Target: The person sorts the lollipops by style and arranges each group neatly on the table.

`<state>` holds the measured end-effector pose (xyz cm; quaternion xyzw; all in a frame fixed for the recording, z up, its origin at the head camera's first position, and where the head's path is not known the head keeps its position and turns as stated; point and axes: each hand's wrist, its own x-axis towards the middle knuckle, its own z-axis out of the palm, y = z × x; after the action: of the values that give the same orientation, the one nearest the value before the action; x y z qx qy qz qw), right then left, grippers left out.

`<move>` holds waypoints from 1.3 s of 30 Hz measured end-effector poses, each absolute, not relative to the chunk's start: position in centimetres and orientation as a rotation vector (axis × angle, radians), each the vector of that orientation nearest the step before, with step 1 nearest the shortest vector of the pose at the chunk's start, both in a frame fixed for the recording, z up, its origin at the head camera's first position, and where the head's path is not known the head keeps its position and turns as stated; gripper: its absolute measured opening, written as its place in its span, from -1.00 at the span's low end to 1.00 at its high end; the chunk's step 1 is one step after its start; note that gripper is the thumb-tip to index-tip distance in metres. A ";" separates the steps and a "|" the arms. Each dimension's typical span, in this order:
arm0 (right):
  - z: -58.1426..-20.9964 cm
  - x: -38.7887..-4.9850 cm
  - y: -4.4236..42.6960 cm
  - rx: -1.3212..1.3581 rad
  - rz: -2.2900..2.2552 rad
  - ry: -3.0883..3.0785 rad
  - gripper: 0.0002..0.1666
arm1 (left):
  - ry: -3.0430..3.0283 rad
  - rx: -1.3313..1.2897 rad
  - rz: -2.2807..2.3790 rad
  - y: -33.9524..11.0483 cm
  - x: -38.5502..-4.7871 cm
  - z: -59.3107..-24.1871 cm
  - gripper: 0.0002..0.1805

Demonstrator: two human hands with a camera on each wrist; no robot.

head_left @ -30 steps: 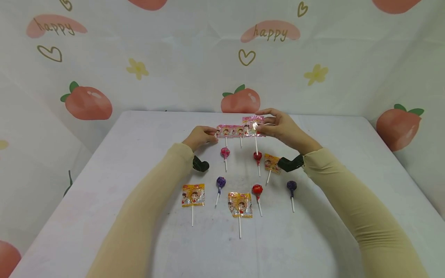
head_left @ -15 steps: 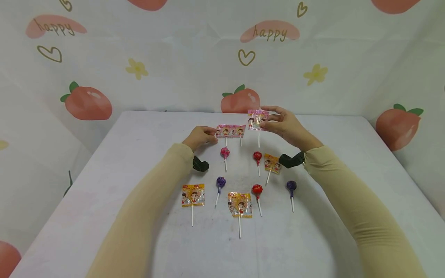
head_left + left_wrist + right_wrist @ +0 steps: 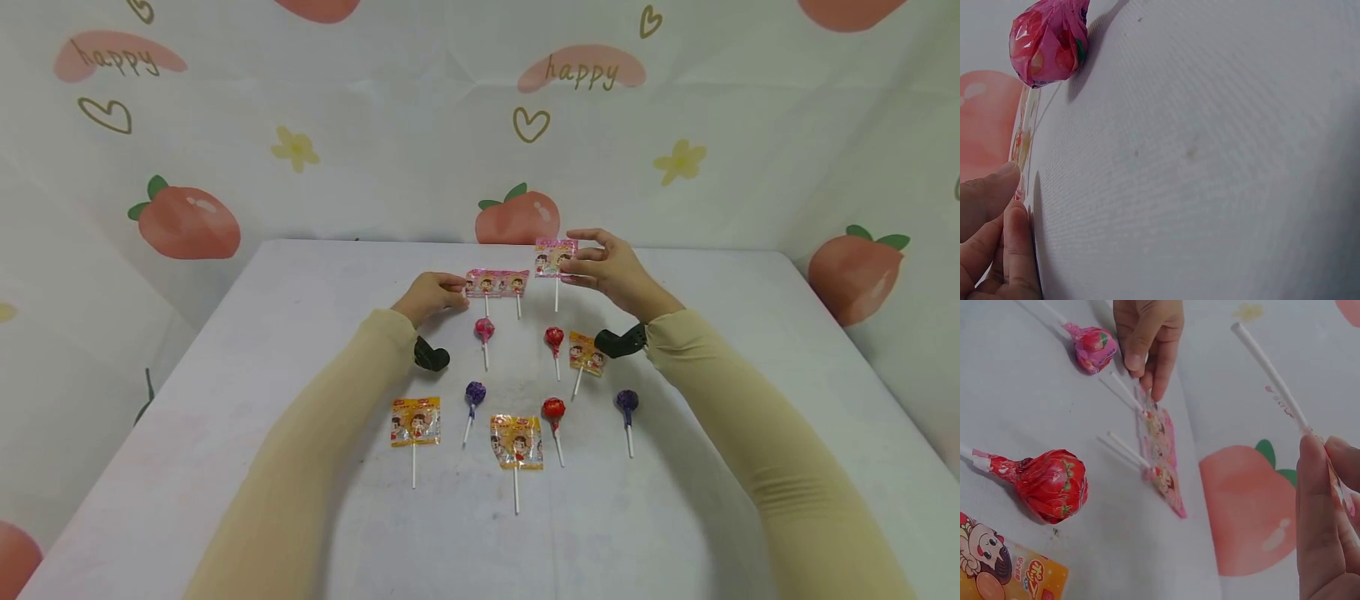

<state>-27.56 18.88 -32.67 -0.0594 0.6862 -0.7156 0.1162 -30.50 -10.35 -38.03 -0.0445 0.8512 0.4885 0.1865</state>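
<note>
At the back of the white table, my left hand [image 3: 429, 297] pinches the left edge of a flat pink-wrapped lollipop [image 3: 480, 284]. A second pink-wrapped lollipop [image 3: 515, 284] overlaps it on the right. My right hand [image 3: 618, 275] holds another pink-wrapped lollipop [image 3: 546, 260] by its wrapper, thumb against fingers, raised off the table with the white stick hanging down. In the right wrist view that lollipop's stick [image 3: 1272, 378] juts out past the fingertips. Below the pair lies a round pink lollipop [image 3: 484, 330], also near my left hand in the left wrist view [image 3: 1050, 44].
Nearer the front lie round red lollipops [image 3: 553, 408], purple ones [image 3: 476, 392] and flat orange-wrapped ones [image 3: 516, 442]. One orange-wrapped lollipop [image 3: 587, 353] is close beneath my right wrist. A fruit-printed cloth [image 3: 405, 150] hangs behind the table's back edge.
My right hand has lifted its pink-wrapped lollipop up and slightly right, away from the overlapping pair and the red lollipop below. The left hand has stayed in place.
</note>
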 end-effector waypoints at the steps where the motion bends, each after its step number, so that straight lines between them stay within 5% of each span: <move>1: -32.8 -27.6 18.8 -0.164 -2.099 2.005 -0.29 | 2.394 -0.127 1.374 -10.4 -30.5 -38.0 -0.49; 39: -36.6 -31.1 17.5 0.209 -1.890 2.127 -0.22 | 2.408 -0.116 1.374 -10.3 -30.5 -38.1 -0.49</move>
<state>-31.13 17.54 -36.63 0.0725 0.7377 -0.6556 0.1436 -30.47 -10.29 -38.06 -0.0411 0.8533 0.4868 0.1822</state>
